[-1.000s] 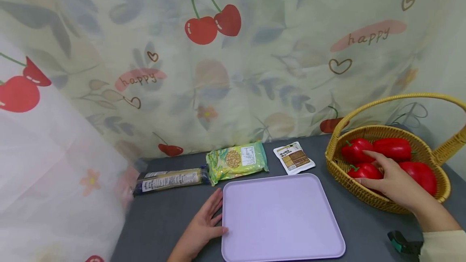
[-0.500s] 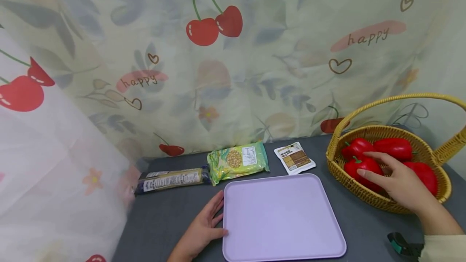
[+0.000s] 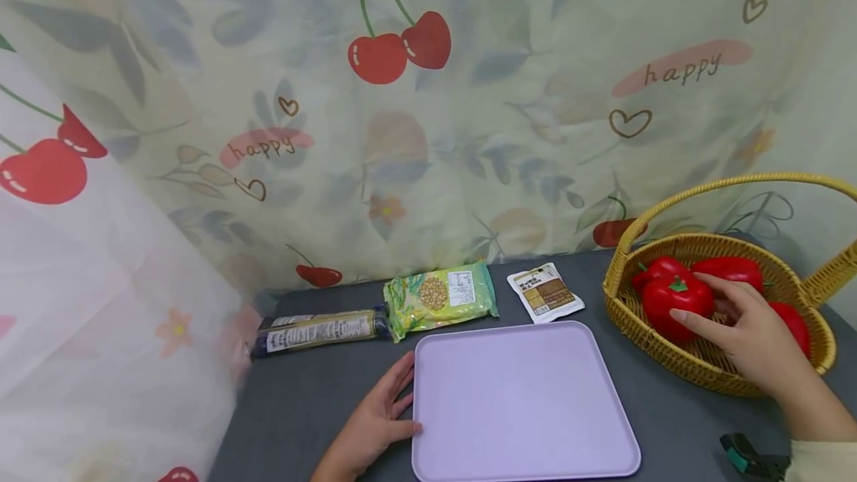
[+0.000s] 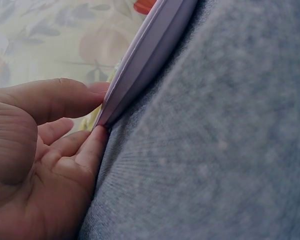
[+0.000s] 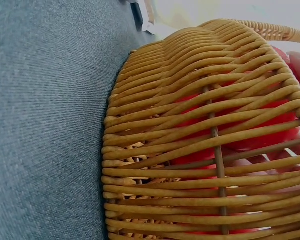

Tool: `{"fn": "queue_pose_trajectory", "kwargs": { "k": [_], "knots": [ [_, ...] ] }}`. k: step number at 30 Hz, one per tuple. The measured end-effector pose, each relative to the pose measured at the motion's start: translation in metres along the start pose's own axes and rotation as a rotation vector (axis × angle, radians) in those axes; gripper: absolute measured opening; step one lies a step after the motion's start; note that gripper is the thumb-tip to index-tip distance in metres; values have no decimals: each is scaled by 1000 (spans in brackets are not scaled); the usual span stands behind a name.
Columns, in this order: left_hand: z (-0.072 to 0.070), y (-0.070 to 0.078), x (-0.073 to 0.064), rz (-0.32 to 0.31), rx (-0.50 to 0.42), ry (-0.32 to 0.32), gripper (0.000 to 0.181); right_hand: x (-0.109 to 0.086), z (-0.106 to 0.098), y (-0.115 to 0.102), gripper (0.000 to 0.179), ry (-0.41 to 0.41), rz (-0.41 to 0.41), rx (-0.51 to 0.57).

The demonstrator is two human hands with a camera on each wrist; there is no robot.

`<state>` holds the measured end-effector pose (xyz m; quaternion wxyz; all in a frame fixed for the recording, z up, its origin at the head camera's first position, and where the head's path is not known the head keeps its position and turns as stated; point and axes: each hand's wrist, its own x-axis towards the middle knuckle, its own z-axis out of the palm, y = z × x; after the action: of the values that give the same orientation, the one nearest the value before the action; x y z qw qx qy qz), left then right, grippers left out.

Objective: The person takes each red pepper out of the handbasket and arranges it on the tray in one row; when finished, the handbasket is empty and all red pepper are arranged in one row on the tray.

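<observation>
My right hand (image 3: 763,333) grips a red bell pepper (image 3: 678,307) between thumb and fingers, just above the inside of a yellow wicker basket (image 3: 663,359). The pepper's green stem points up. Other red peppers (image 3: 730,270) lie in the basket behind and beside it, partly hidden by the hand. In the right wrist view the woven wall (image 5: 205,130) covers most of the contents. My left hand (image 3: 368,422) holds the left edge of a lilac tray (image 3: 522,400), thumb on the rim and fingers against its side. The left wrist view has the thumb and fingers at the tray edge (image 4: 140,65).
Behind the tray lie a green-yellow packet (image 3: 438,300), a small white-and-brown sachet (image 3: 545,292) and long dark packages (image 3: 321,332). A black strap-like object (image 3: 753,460) is beside the right sleeve. The basket's tall handle (image 3: 730,183) arches over the peppers.
The right hand has gripped the front pepper and raised it a little, so it now overlaps the pepper behind. The left hand stays at the tray; the view has shifted slightly.
</observation>
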<state>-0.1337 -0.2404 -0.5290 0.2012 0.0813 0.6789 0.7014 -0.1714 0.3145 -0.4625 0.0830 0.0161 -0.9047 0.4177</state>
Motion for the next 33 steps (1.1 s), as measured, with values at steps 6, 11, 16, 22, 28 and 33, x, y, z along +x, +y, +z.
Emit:
{"fn": "queue_pose_trajectory", "kwargs": {
  "k": [6,11,16,22,28,33],
  "knots": [
    [0,0,-1,0,2,8,112,-3,3,-4,71,74,-64,63],
    [-1,-1,-1,4,-2,6,111,-7,5,-14,76,83,-70,106],
    [-1,0,-1,6,-8,3,111,-12,10,-28,82,78,-67,168],
    [0,0,0,2,-10,7,110,-17,13,-45,86,99,-130,219],
    [-1,0,0,7,-13,1,111,-22,19,-66,89,57,-231,286],
    [-1,0,0,6,-17,3,110,-24,32,-83,92,-19,-319,347]
  ]
}}
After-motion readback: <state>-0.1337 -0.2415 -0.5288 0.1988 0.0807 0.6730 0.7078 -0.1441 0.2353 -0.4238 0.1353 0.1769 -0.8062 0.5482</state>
